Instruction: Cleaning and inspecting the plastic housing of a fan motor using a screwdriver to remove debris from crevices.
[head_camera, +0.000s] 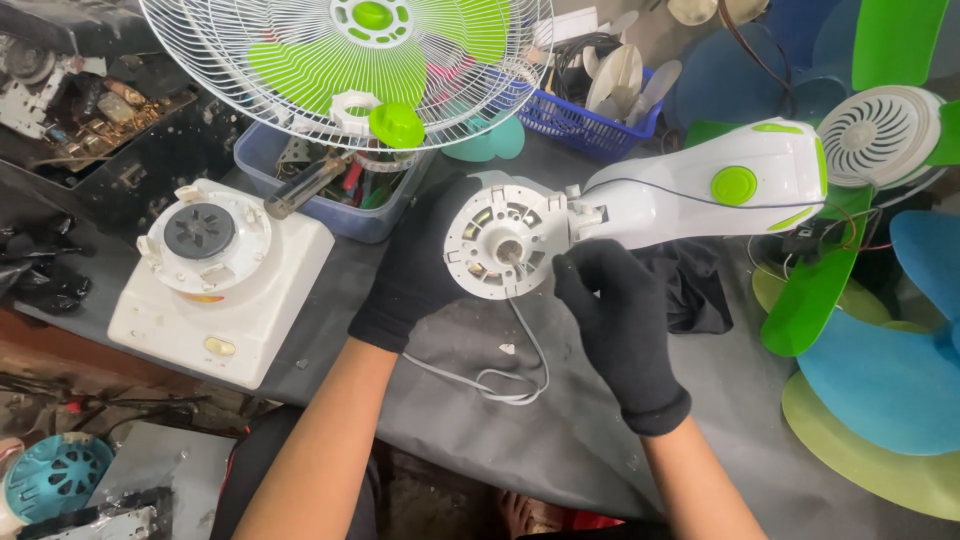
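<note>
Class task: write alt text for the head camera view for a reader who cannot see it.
Two black-gloved hands, left hand and right hand, hold a white fan motor housing over a grey table. A white blender base stands left.

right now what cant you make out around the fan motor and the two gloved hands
Head view:
- left hand fingertips: hidden behind the fan motor.
- right hand grip on the motor rim: contact too small to tell.
- white cord: its far end passes under the right hand.
- blue bin contents: covered by the fan guard.

bright even daylight | soft shadows | sharp ctr | slight wide-angle bend at edges
</note>
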